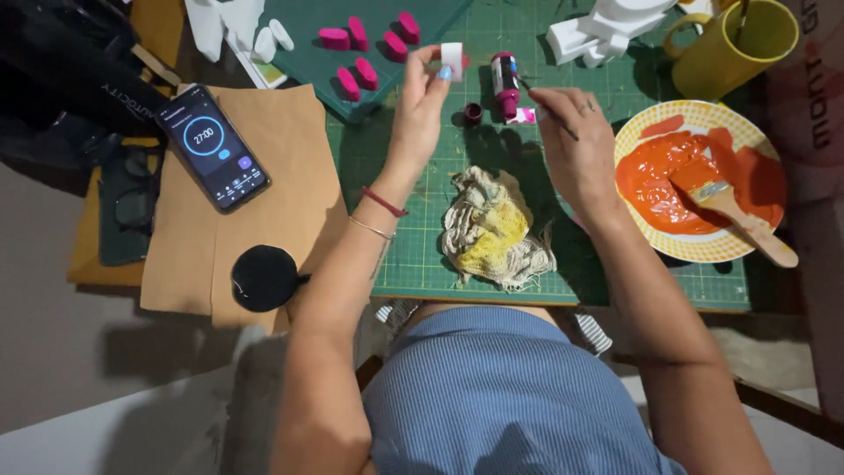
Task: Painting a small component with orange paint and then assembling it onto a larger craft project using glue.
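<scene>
Fingers of my left hand [420, 97] pinch a small white block with a pink side [452, 58] above the green cutting mat [413, 246]. My right hand [576, 145] closes around a thin paintbrush [533, 91], beside a pink paint bottle [505, 81]. Nearby on the worktop lie a stained rag [492, 230] and a yellow-rimmed plate of orange paint [694, 180].

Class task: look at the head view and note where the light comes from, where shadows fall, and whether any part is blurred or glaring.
Head view: light comes from above; the left hand and right hand throw soft shadows on the green cutting mat; the orange paint shines wetly; the picture is sharp, with the edges slightly bent.
</scene>
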